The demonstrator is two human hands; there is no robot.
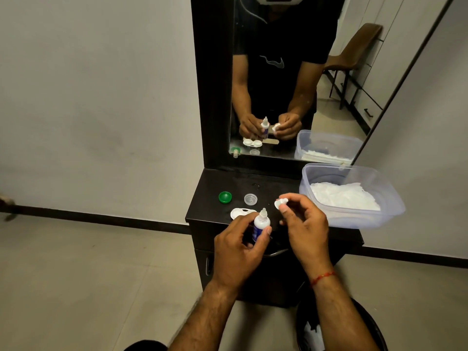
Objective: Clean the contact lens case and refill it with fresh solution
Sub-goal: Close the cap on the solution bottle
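On the dark counter [217, 184], left grip [240, 245] holding solution bottle [260, 224], label unreadable, right grip [304, 224] pinching white cap [280, 203].

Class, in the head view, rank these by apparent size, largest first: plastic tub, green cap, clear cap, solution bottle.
1. plastic tub
2. solution bottle, partly hidden by the left hand
3. green cap and clear cap: near-alike, unranked

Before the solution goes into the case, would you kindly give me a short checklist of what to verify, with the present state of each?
1. Bottle uncapped, nozzle bare: ok.
2. Bottle held firmly in left hand, upright: ok.
3. Case on the counter, within reach: ok.
4. Case wells open and dry: cannot tell, the left hand hides much of it.
5. Right hand free to steady the case: not ok, it pinches a small white piece.
6. Green cap and clear cap set aside, apart from the case: ok.
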